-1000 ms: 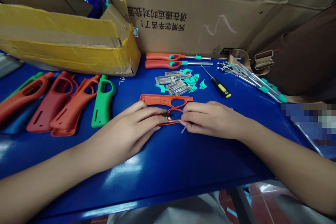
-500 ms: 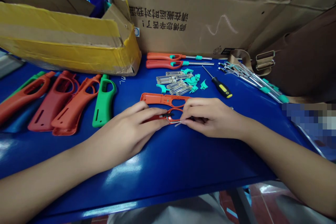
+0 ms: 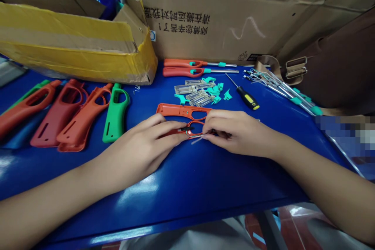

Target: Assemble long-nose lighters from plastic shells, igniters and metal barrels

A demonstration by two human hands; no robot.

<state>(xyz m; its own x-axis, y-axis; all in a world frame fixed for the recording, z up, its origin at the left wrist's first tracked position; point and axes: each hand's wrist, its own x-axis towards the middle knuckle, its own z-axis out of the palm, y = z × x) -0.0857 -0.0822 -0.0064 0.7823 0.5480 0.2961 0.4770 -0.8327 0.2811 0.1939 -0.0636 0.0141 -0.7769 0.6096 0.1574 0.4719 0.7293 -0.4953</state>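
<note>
My left hand lies over the rear end of an orange lighter shell half on the blue table, fingers curled and pressing it down. From the right, my right hand pinches a thin white wire and small parts at the shell's trigger opening. A second orange shell half lies just behind both hands, untouched.
Orange and green shells lie at the left. Behind are clear tubes and teal clips, two assembled orange lighters, a black-and-yellow screwdriver and metal nozzle rods. A yellow-taped box and cardboard wall close the back.
My right hand has shifted slightly left and back over the shell's trigger opening, and the white wire end now points left below the shell. My left hand has barely moved.
</note>
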